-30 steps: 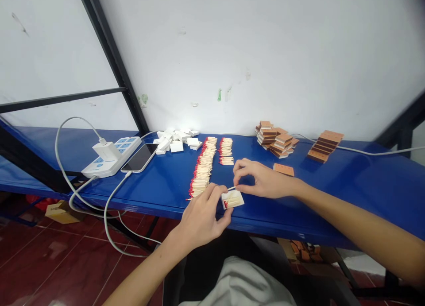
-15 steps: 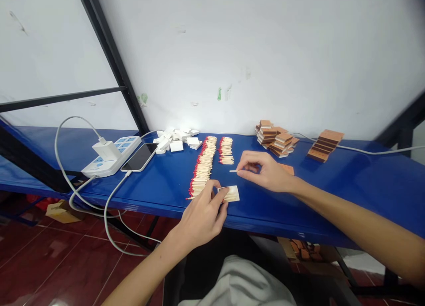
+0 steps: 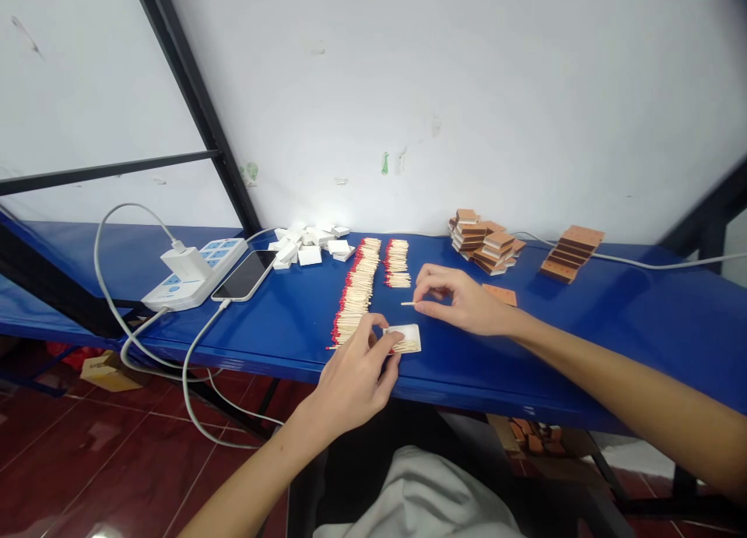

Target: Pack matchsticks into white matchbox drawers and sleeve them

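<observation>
My left hand (image 3: 365, 367) grips a small white matchbox tray (image 3: 413, 332) near the front edge of the blue table, its fingertips over the left end. Several matches lie in the tray. Between thumb and fingers, my right hand (image 3: 449, 298) pinches a single matchstick (image 3: 407, 304), held level just above and behind the tray. Beyond my left hand a long row of red-headed matches (image 3: 357, 289) runs away from me. A shorter row of matches (image 3: 398, 264) lies to its right.
White empty trays (image 3: 310, 255) are heaped at the back. Matchboxes (image 3: 487, 246) are piled at back right, near a stack of brown sleeves (image 3: 572, 254). One flat orange sleeve (image 3: 499, 295) lies behind my right wrist. A phone (image 3: 245, 276) and power strip (image 3: 204, 276) with cables sit left.
My right hand has shifted slightly left with the matchstick. The tray in my left hand has tipped a little, so more of its inside and its matches show.
</observation>
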### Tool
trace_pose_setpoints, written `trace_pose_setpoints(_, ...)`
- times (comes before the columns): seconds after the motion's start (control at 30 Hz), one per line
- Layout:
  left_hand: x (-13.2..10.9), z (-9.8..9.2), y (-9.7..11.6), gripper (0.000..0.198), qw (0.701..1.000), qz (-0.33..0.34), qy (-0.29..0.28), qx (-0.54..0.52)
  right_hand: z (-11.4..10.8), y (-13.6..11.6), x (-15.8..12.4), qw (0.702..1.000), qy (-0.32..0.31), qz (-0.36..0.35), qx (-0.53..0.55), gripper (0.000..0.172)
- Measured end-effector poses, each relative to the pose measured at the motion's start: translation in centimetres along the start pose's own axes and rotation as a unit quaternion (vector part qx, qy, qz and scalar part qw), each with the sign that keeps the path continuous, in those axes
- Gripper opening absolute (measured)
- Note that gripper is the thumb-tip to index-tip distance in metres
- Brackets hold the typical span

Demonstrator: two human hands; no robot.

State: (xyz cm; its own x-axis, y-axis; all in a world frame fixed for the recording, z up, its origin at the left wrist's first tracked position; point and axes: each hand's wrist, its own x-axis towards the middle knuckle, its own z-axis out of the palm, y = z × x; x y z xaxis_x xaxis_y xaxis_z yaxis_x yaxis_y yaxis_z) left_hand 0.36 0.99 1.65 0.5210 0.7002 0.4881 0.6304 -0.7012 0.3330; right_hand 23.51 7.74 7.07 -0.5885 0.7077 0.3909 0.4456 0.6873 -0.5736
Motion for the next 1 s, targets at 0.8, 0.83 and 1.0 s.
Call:
trace_pose_setpoints(0.8,0.0,0.6,-0.7,0.016,0.996,-0.002,0.085,-0.01,2.5,-0.9,-1.1,0.982,0.003,-0.149,-0.119,0.025)
trace_pose_setpoints(0.83,0.0,0.7,-0.7,0.017,0.996,-0.003,0.086,-0.01,2.6,-0.8,-1.1,0.978,0.014,-0.158,-0.138,0.025)
trace_pose_setpoints(1.0,0.1,0.7,-0.8,0.017,0.995,-0.002,0.101,-0.01,2.5,-1.3,-1.2,0.963,-0.032,-0.191,-0.186,0.028)
